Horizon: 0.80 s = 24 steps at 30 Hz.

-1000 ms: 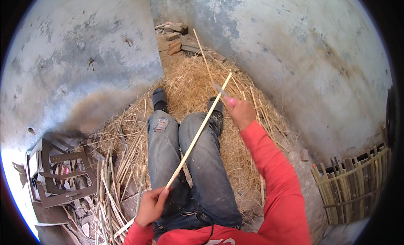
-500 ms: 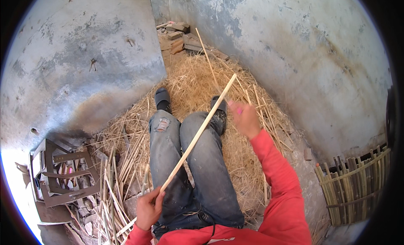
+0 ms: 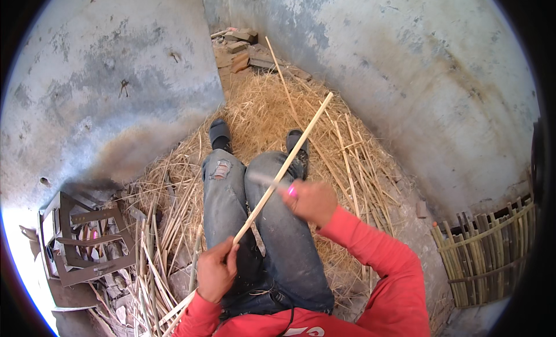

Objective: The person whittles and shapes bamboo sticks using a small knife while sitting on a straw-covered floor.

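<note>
A long pale bamboo strip [image 3: 310, 126] slants over my lap, running from the lower left up toward the far right. My left hand [image 3: 216, 272] is closed round its lower part, with the thumb along the top. At the strip's middle, above my right knee, my right hand [image 3: 315, 202] is closed on a knife [image 3: 262, 179] with a bright pink handle. The blade is smeared by motion and crosses the strip; whether it touches the strip I cannot tell. Most of the handle is hidden in my fingers.
Pale shavings [image 3: 260, 105] cover the floor round my feet. Several loose strips [image 3: 351, 163] lie on the right, and a pile of strips [image 3: 156, 267] on the left beside a broken brown frame [image 3: 98, 244]. A slatted bamboo panel [image 3: 486, 256] leans at the right wall.
My right hand has come from beyond the strip's far part back toward me and leftward, bringing the knife across the strip. My left hand and the strip have shifted slightly right.
</note>
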### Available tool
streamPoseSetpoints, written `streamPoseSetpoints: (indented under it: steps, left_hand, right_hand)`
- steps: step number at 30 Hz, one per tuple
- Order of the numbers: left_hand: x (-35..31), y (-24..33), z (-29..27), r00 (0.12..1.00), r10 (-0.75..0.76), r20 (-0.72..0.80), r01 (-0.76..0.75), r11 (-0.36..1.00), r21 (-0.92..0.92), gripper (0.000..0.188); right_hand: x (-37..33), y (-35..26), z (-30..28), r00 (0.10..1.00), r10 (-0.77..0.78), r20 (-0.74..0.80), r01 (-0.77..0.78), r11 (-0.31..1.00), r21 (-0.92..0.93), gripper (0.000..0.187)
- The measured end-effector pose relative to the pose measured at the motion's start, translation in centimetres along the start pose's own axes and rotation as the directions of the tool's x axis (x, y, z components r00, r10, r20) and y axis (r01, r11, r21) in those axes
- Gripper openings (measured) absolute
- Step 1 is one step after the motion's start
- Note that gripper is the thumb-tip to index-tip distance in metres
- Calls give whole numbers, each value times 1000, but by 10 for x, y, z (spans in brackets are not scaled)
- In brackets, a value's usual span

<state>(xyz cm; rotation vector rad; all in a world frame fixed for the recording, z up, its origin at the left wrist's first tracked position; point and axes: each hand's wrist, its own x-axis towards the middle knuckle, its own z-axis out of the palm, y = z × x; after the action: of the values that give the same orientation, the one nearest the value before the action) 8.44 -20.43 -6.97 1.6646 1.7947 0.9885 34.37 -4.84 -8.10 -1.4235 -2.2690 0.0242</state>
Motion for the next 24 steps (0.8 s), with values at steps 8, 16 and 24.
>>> streamPoseSetpoints:
  steps: [8,16,24]
  left_hand:
    - [-39,-4,-52,996,-55,69,52,997,50,17]
    - [-55,-21,-83,984,-127,128,123,992,42,16]
    - [-36,-24,-53,955,-227,190,236,971,-29,18]
  right_hand:
    - [66,124,0,971,234,-52,-239,962,-135,61]
    - [81,233,-4,782,516,-351,-557,830,-20,65]
    - [41,47,-14,978,153,-140,-126,974,186,59]
